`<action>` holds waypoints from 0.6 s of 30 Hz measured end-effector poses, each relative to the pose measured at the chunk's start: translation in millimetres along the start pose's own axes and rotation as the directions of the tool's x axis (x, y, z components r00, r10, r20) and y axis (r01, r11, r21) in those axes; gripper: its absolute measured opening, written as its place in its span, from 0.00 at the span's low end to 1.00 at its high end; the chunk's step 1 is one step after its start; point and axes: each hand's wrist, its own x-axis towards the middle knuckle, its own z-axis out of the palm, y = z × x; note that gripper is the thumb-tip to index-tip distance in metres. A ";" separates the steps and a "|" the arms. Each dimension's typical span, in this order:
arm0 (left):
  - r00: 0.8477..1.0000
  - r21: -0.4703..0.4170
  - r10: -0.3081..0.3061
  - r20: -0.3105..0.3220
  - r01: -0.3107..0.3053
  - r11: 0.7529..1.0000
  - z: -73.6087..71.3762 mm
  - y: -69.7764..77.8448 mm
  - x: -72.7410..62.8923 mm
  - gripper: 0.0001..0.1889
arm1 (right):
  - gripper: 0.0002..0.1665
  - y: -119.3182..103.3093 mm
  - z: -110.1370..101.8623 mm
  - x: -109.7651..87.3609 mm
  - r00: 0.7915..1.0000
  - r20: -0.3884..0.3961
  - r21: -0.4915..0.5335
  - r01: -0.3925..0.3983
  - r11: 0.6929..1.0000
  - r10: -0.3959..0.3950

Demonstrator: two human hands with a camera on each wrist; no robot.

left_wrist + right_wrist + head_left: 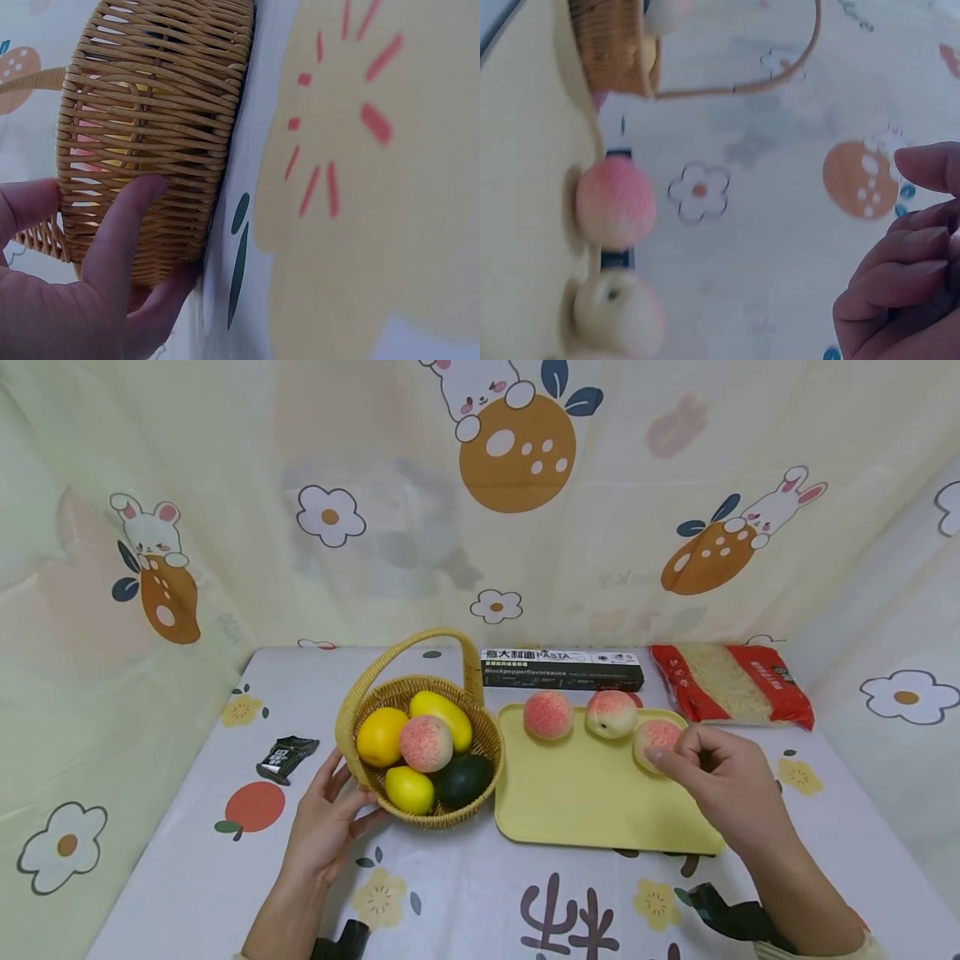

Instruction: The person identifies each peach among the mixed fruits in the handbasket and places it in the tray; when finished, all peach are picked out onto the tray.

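Observation:
A wicker basket point(450, 814) with a tall handle holds a peach point(426, 743), an orange point(381, 737), a yellow mango point(442, 718), a lemon point(409, 790) and a dark green avocado point(464, 781). My left hand point(322, 827) grips the basket's left side, with thumb and fingers spread round its woven wall point(165, 142). Three peaches sit along the far edge of a yellow tray point(600, 810): one at left point(548, 715), another in the middle point(611, 714), the third at right point(654, 742). Above the right-hand peach, partly covering it, my right hand point(723, 781) has loosely bent fingers and nothing in them.
Behind the tray lies a black pasta box point(562, 670), with a red-and-clear food bag point(731, 685) to its right. A small black packet point(287, 759) is left of the basket. Patterned cloth point(330, 568) hangs at the back and sides.

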 end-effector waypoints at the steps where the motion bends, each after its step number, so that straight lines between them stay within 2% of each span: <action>1: 1.000 0.000 0.000 0.000 0.000 1.000 0.1 0.1 -0.2 0.50 | 0.19 -6.0 4.9 1.9 0.999 0.011 0.008 0.036 0.999 -0.036; 6: 1.000 -0.004 0.004 0.014 -0.004 1.000 -0.6 1.1 -0.4 0.50 | 0.14 -33.9 30.2 18.6 0.980 0.096 0.013 0.174 0.985 -0.175; 10: 1.000 -0.013 0.003 0.027 -0.003 1.000 0.5 0.7 0.4 0.50 | 0.11 -50.5 45.2 39.3 0.953 0.217 -0.066 0.229 0.971 -0.210; 13: 1.000 -0.013 0.008 0.025 -0.007 1.000 0.4 0.5 0.5 0.51 | 0.13 -63.3 58.9 56.1 0.912 0.353 -0.112 0.263 0.958 -0.210; 18: 1.000 -0.009 0.008 0.014 -0.008 1.000 -0.4 0.7 0.3 0.51 | 0.32 -80.5 92.0 78.2 0.805 0.561 -0.147 0.326 0.934 -0.192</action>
